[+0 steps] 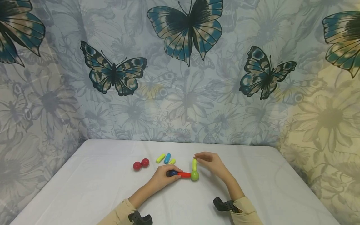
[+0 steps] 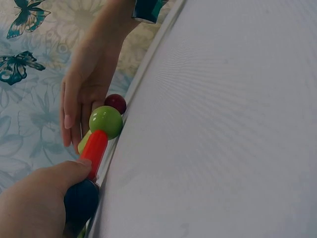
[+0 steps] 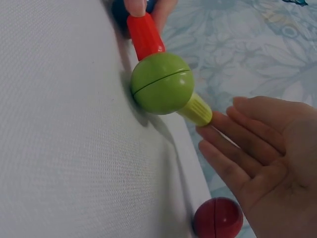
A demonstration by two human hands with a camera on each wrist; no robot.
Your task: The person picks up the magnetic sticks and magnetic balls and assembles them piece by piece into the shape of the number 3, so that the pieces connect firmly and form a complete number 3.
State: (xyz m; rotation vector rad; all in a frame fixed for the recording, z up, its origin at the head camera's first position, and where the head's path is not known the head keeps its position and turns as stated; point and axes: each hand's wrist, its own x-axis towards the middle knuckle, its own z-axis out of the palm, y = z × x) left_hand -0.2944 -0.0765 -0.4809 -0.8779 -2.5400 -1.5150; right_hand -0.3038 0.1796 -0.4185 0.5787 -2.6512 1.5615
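Note:
My left hand (image 1: 165, 175) grips a dark blue ball (image 1: 172, 173), with the thumb along the joined red rod (image 1: 184, 174). That rod runs into a green ball (image 1: 194, 175), from which a yellow-green rod (image 1: 194, 164) points toward the far side of the table. My right hand (image 1: 212, 163) has its fingers extended, fingertips at the free end of the yellow-green rod, as the right wrist view also shows. A single dark red ball (image 3: 218, 218) lies close by the right hand; in the head view that hand hides it.
Two red balls (image 1: 137, 166) sit side by side on the white table (image 1: 112, 187), left of the hands. Beyond the left hand lie a yellow-green rod (image 1: 160, 158), a blue rod (image 1: 167, 158) and another yellow-green rod (image 1: 172, 161). A butterfly-patterned cloth (image 1: 182, 103) hangs behind.

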